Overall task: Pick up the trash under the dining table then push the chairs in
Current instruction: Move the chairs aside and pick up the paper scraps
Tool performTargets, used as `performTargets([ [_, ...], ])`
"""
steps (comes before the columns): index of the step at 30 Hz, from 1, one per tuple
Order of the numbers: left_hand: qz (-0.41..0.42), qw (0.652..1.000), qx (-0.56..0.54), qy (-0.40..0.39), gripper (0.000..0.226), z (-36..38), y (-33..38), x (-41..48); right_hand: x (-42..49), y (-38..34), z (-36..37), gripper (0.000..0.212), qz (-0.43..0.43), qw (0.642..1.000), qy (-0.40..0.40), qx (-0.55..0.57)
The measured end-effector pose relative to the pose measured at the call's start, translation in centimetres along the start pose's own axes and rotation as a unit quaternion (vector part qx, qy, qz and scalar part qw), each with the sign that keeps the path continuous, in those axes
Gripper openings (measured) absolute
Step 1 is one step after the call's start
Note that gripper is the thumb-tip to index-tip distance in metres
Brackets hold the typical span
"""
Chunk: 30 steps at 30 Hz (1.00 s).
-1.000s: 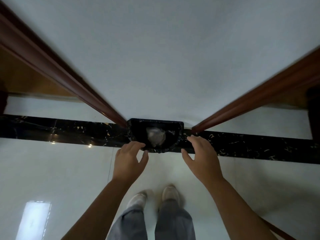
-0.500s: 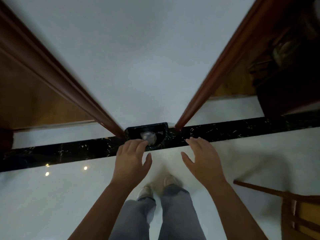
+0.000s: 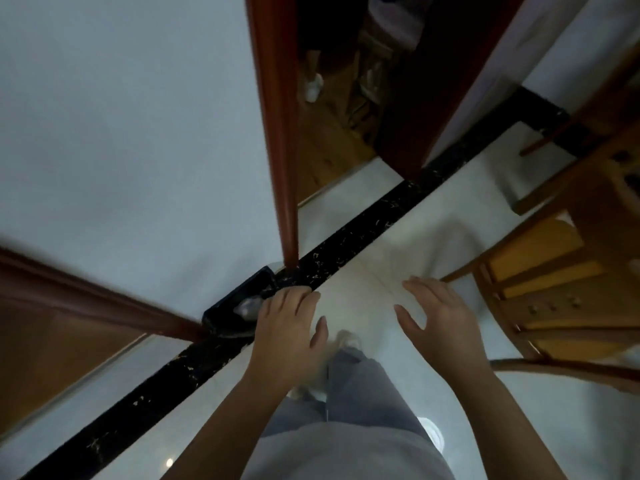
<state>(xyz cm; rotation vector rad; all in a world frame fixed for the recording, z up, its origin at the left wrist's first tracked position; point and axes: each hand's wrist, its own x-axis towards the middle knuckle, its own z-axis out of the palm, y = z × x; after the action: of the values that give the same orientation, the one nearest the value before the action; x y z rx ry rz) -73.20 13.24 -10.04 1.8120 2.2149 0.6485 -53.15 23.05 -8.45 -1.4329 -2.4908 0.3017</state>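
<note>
Hands reach out over a pale floor [image 3: 363, 271]: left hand [image 3: 287, 336] and right hand [image 3: 438, 327] both empty, fingers loosely spread. Crumpled trash [image 3: 247, 306] lies in a black bin [image 3: 225, 318] at the left fingertips. A wooden chair [image 3: 554, 289] stands right.

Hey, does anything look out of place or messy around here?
Only the wooden chair on the right: it stands on open floor with no table seen beside it, so likely not pushed in. The black bin by the wall sits upright, crumpled trash inside, nothing spilled around it.
</note>
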Motion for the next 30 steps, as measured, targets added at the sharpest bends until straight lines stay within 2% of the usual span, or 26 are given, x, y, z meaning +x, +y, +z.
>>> performTargets([
  [6, 0.112, 0.991, -0.025, -0.064, 0.037, 1.0, 4.6, 1.1, -6.6, 3.0, -3.6, 0.035, 0.133, 0.990, 0.036, -0.020],
  [9, 0.181, 0.976, -0.019, -0.115, 0.039, 1.6, 7.4, 1.9, -10.1, 4.6, -5.2, 0.034, 0.210, 0.976, 0.053, -0.029],
  [13, 0.255, 0.956, -0.015, -0.145, 0.039, 2.6, 12.3, 2.9, -14.6, 6.7, -7.3, 0.034, 0.292, 0.951, 0.091, -0.038],
  [21, 0.381, 0.910, -0.030, -0.161, 0.042, 5.8, 26.8, 0.0, -24.7, 12.1, -12.7, 0.036, 0.402, 0.893, 0.191, -0.066],
  [25, 0.404, 0.899, -0.057, -0.158, 0.043, 8.1, 35.2, -3.6, -32.2, 16.5, -15.8, 0.037, 0.438, 0.868, 0.219, -0.080],
  [30, 0.470, 0.861, -0.069, -0.181, 0.040, 12.6, 45.1, -9.1, -42.8, 21.4, -18.8, 0.037, 0.497, 0.823, 0.255, -0.104],
])
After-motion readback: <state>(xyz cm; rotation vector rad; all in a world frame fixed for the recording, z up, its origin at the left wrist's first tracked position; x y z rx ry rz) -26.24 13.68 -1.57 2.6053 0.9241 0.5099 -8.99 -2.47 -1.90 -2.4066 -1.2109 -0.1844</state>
